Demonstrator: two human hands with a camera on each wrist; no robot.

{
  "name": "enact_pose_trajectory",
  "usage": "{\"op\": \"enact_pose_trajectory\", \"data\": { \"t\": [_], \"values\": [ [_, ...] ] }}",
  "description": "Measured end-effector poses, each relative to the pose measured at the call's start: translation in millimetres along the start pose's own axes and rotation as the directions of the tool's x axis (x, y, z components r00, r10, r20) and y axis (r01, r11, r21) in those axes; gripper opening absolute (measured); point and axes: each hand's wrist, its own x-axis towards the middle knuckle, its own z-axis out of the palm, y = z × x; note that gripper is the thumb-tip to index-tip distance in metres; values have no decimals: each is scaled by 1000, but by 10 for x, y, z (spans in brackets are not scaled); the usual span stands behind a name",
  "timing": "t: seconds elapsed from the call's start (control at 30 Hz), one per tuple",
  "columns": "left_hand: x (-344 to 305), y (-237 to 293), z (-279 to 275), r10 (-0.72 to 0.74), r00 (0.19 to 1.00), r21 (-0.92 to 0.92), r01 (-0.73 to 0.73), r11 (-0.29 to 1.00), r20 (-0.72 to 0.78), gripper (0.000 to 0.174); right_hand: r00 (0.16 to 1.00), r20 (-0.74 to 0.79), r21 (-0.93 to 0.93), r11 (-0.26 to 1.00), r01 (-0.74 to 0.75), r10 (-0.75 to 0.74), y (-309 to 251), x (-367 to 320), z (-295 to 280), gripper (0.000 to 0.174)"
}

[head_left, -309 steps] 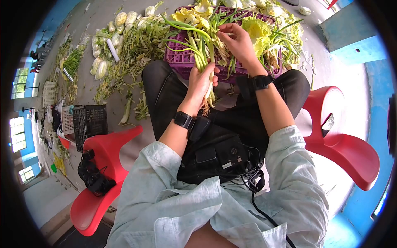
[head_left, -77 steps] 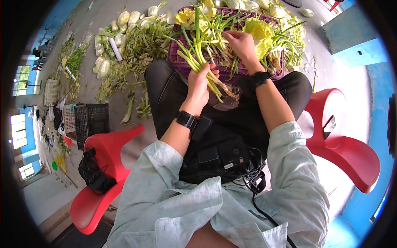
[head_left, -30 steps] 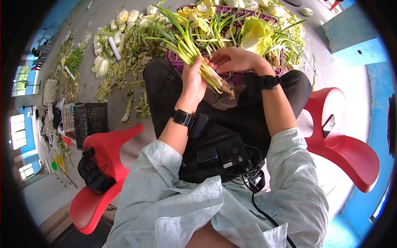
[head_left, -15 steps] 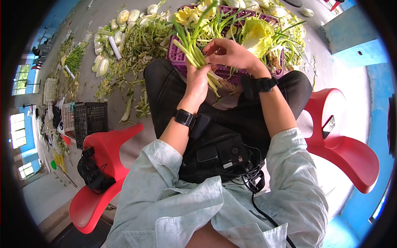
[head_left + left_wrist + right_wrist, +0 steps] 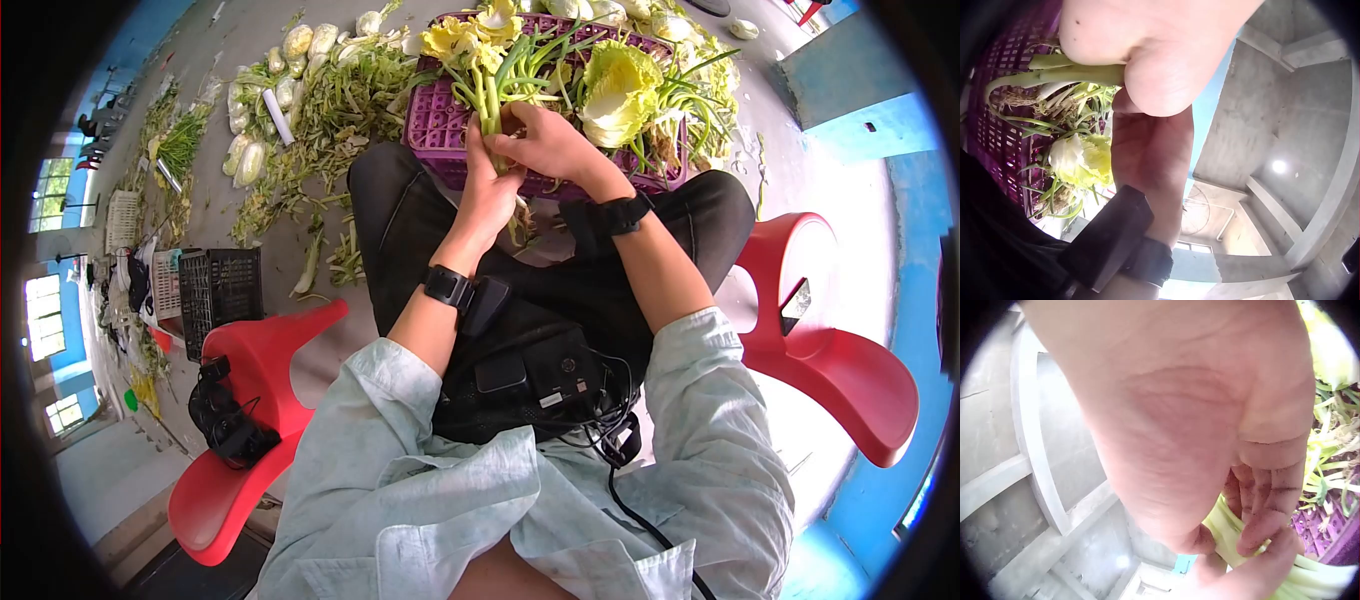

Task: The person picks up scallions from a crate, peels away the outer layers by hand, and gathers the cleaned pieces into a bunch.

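A bunch of green onions [image 5: 487, 104] stands between both hands above the near edge of an upturned-looking purple crate [image 5: 432, 120]. My left hand [image 5: 486, 195] grips its stalks, with roots hanging below. The right hand [image 5: 552, 143] curls its fingers and thumb round the same stalks, touching the left. In the right wrist view, the right hand [image 5: 1210, 419] pinches pale green stalks [image 5: 1229, 534]. More onions with roots and a yellow-green cabbage leaf [image 5: 620, 92] lie on the crate. The left wrist view shows stalks [image 5: 1079, 75] beside the hands.
Leaf trimmings [image 5: 365, 110] and cabbages [image 5: 249, 163] cover the floor at the left. A red chair [image 5: 255, 370] holding a black device stands at the left, another [image 5: 800, 340] at the right. A black crate [image 5: 220, 290] stands beyond the left chair.
The right hand has moved down and left onto the stalks, beside the left hand. The bunch has turned more upright, and its leafy tops are less spread than before.
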Motion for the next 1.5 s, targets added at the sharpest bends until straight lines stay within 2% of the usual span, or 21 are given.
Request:
{"op": "enact_pose_trajectory", "data": {
  "t": [0.07,0.17,0.27,0.37,0.43,0.53,0.63,0.73,0.83,0.93,1.03,1.13,1.23,1.27,1.3,1.33,1.37,1.4,1.43,1.5],
  "values": [
    [-1,-15,-9,16,1000,21,-17,1000,26,85,999,-38,-13,1000,-19,18,52,20,4,49],
    [-4,-18,-44,-34,999,-27,35,999,38,78,996,-83,-74,996,-46,40,75,40,-29,46],
    [50,-105,-96,15,1000,-324,-14,946,2,65,997,-52,-10,998,-62,62,26,28,-82,37],
    [69,-115,-133,-31,999,-413,40,910,29,60,998,-10,148,988,-55,57,73,51,-108,31],
    [60,-120,-125,-17,1000,-366,17,930,5,55,1000,15,296,955,-24,21,139,65,-88,29],
    [57,-121,-114,2,1000,-308,-4,951,-6,54,998,50,373,926,-62,47,103,37,-109,27],
    [59,-112,-109,-22,999,-278,13,961,-30,55,984,125,404,899,-168,128,159,84,-94,26],
    [49,-87,-96,-23,997,-228,6,974,-71,57,981,158,386,907,-168,114,4,13,-149,27],
    [35,-68,-108,-22,994,-173,3,985,-105,59,996,85,276,960,-43,20,-37,-36,-93,30],
    [40,-59,-98,-39,991,-184,14,983,-132,60,989,106,189,974,-126,107,34,7,-101,32],
    [48,-39,-68,-63,984,-265,17,964,-169,59,983,90,243,953,-180,163,22,10,-118,32],
    [34,-9,-54,-90,979,-297,33,954,-182,57,983,93,267,947,-177,157,-75,-44,-214,36],
    [18,-36,-78,-92,974,-283,29,959,-209,55,977,83,169,964,-206,195,140,52,-326,32],
    [34,-104,-102,-82,971,-271,18,962,-225,55,975,63,238,946,-220,211,167,71,-426,33],
    [40,-88,-108,-71,968,-259,7,966,-240,54,974,-28,253,944,-212,226,75,15,-588,34],
    [14,-74,-121,-99,967,-256,36,966,-236,52,978,-108,439,891,-117,181,292,54,-724,33],
    [2,-25,-116,-108,964,-261,42,964,-243,53,939,-255,462,882,-94,233,203,-24,-866,32],
    [-7,14,-111,-118,961,-267,49,962,-250,53,884,-398,489,872,-23,246,244,-26,-1003,32],
    [-11,38,-109,-128,958,-273,56,960,-255,53,787,-539,580,810,87,301,292,-48,-1110,29],
    [-10,47,-116,-92,965,-281,20,959,-245,50,649,-667,686,641,344,365,559,-68,-1353,24]
  ]
}}
